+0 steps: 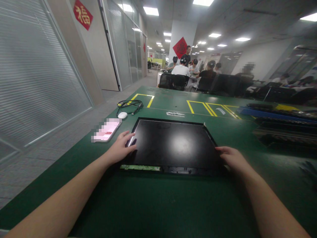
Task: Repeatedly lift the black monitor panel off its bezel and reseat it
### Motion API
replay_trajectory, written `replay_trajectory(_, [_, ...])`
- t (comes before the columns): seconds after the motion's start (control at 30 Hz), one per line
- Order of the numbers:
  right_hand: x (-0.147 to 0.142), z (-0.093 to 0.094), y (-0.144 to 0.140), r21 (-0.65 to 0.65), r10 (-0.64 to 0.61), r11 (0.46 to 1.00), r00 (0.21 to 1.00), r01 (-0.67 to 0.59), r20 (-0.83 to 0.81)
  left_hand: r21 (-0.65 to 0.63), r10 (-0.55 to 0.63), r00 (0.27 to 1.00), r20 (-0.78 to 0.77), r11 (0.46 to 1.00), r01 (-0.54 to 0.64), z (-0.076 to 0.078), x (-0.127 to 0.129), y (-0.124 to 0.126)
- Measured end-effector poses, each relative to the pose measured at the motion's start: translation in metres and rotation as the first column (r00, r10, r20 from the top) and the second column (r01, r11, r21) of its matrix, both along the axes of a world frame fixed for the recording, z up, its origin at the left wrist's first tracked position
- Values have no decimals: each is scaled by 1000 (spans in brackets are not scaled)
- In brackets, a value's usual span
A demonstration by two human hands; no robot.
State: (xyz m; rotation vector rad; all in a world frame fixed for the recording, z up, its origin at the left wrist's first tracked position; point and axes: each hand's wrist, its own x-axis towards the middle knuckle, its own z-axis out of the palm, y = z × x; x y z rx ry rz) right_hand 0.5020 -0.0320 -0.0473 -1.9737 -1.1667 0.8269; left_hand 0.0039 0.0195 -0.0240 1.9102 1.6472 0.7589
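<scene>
A black LCD screen panel [158,142] lies face up, in front of me, its glossy surface reflecting a bright patch of light. Along its near edge, at the left, a narrow green circuit board [140,168] is exposed. My left hand [121,146] is at the panel's left edge with fingers spread and their tips over the frame. At the right edge, my right hand [232,158] pinches the rim, thumb on top; its other fingers are partly hidden below.
A phone [107,130], a white computer mouse [122,115] and a coiled black cable [130,105] lie on the green table [173,201] at left. Dark panels [284,130] are stacked at right. Yellow tape marks the far side. Several people sit beyond.
</scene>
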Motion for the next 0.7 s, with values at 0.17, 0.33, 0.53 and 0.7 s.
replay_trajectory(0.17, [0, 0, 0, -1, 6, 1000, 1000, -6, -24, 31, -178, 964, -196, 982, 187, 18, -5, -13])
replay_trajectory(0.33, [-2, 2, -1, -12, -1, 1000, 1000, 1, -5, -19, -330, 904, -272, 941, 338, 30, -13, -20])
replay_trajectory(0.53, [-5, 7, -1, -16, -17, 1000, 1000, 18, 18, -88, -400, 885, -236, 916, 390, 38, -14, -21])
replay_trajectory(0.7, [-9, 11, -4, 5, -33, 999, 999, 33, 40, -54, -399, 884, -242, 916, 399, 41, -13, -20])
